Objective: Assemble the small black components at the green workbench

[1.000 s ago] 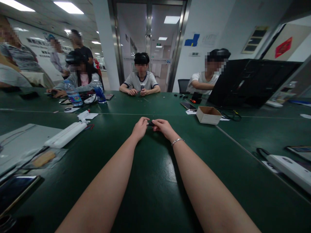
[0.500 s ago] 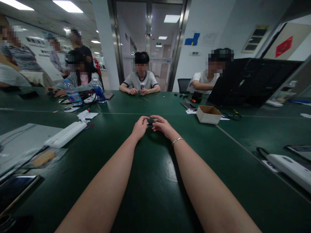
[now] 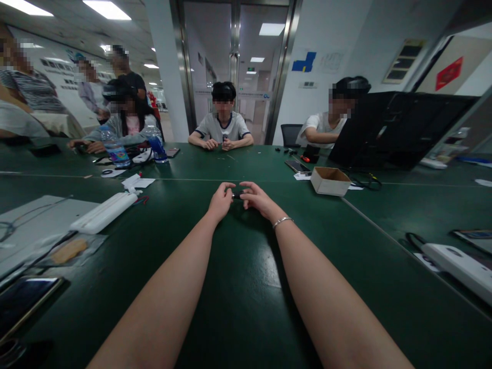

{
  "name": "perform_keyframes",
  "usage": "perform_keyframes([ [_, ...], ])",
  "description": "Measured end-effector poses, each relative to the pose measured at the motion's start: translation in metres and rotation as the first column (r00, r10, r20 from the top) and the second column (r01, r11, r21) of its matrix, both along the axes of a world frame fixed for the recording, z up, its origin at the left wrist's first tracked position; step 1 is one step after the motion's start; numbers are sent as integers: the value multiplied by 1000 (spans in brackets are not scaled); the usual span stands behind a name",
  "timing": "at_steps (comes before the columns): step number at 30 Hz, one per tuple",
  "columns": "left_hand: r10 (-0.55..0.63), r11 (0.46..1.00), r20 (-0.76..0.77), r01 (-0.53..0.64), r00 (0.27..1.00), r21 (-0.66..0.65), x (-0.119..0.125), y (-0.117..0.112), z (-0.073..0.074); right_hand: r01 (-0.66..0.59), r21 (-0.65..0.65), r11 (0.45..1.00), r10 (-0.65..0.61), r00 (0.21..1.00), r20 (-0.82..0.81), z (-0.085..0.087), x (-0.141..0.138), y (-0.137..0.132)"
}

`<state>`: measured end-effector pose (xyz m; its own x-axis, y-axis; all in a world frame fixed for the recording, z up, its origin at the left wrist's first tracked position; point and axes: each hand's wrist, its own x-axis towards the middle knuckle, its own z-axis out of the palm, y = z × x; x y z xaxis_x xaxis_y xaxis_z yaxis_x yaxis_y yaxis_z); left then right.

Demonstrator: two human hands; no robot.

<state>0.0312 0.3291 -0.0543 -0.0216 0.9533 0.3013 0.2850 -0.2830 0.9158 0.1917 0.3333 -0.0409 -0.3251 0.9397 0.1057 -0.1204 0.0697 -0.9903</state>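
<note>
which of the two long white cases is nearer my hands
The left white case, by the clear bag; the right white case lies farther off.

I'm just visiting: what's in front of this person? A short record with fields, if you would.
Left hand: pinching a small dark object
Right hand: pinching the same object from the other side; bracelet on the wrist
Surface: green table
Left of hands: long white case
Right of hands: open cardboard box
Across the table: seated person in a white shirt
</note>
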Motion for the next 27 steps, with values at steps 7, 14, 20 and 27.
perform_keyframes([
  [7, 5, 1000, 14, -5, 1000, -7, 0, -1, 1, -18, -2, 1000, 18, 999, 28, 0, 1, 0],
  [14, 16, 1000, 39, -16, 999, -2, 0, 1, 0, -35, 12, 999, 35, 999, 31, 1, 0, -1],
  [20, 17, 1000, 51, -18, 999, 8, 0, 5, -3, -19, -18, 1000, 20, 999, 28, 1, 0, 0],
  [27, 14, 1000, 38, -14, 999, -6, -1, 1, -1, -5, -36, 999, 5, 1000, -5, 0, 0, 1],
])
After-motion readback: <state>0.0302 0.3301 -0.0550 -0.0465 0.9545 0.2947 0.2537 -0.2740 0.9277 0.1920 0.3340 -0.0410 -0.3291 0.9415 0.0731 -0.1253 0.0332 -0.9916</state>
